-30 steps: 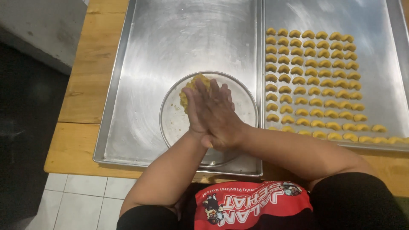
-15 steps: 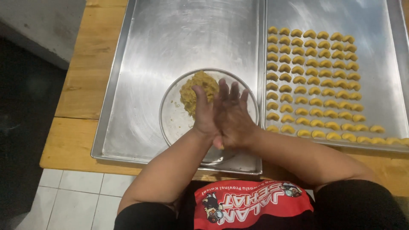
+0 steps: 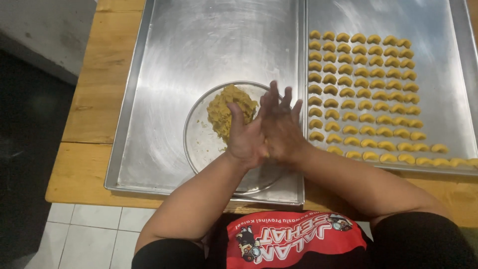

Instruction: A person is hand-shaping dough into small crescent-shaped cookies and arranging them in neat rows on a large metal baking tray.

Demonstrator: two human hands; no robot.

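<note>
My left hand [image 3: 244, 138] and my right hand [image 3: 282, 125] are pressed palm to palm, fingers stretched out, above the right side of a round glass plate [image 3: 199, 144]. Whatever lies between the palms is hidden. A lump of yellow-brown dough [image 3: 226, 110] sits on the plate just left of my left thumb. The plate rests in a large bare metal tray [image 3: 164, 74]. To the right, a second metal tray [image 3: 448, 45] carries several rows of small crescent-shaped dough pieces [image 3: 368, 94].
Both trays lie side by side on a wooden table [image 3: 94, 104], whose near edge runs just in front of my body. White floor tiles [image 3: 84, 224] show below left, and a dark floor area lies beyond the table's left edge.
My joined hands have shifted right and slid against each other, right fingers now further forward. More of the dough lump on the plate is uncovered.
</note>
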